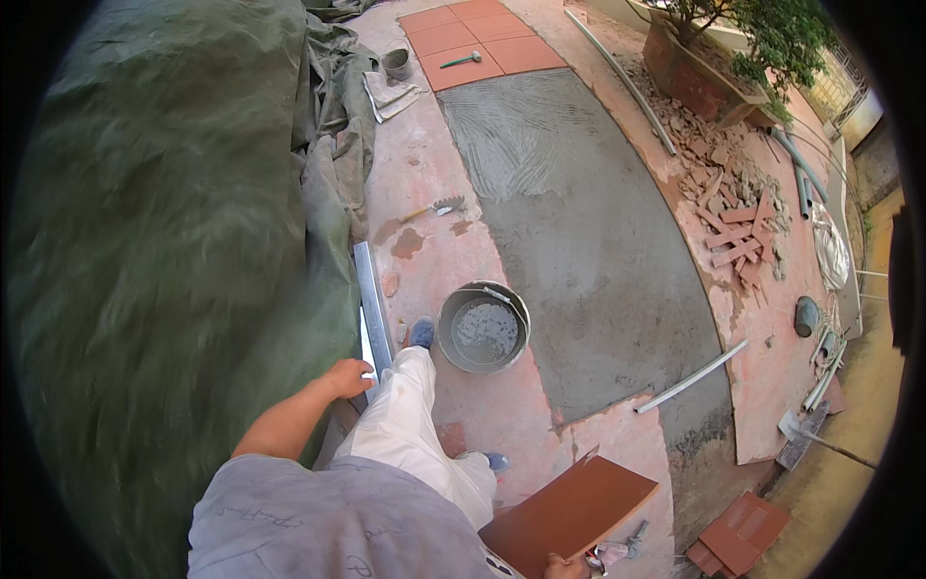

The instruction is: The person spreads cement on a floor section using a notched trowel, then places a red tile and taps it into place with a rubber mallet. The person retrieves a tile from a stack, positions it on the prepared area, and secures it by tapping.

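Note:
My right hand (567,567) grips the near edge of a large reddish-brown floor tile (571,511), held tilted at my right side. My left hand (349,377) hangs by my left thigh with its fingers loosely bent and thumb apart; I see nothing held in it. Just beyond it a long grey metal bar (372,301) lies along the edge of the green sheeting. Ahead of my feet stands a round bucket (484,326) with wet grey mix inside and a handle across its rim. Right of the bucket spreads a bed of grey mortar (617,261), combed into ridges at its far end.
Laid terracotta tiles (453,39) carry a green-handled mallet (461,60). A notched trowel (432,208) lies on the left walkway. A pale pipe (691,376) crosses the near mortar edge. Broken tiles (741,236) and a planter (696,77) are at right; stacked tiles (741,534) lie nearer.

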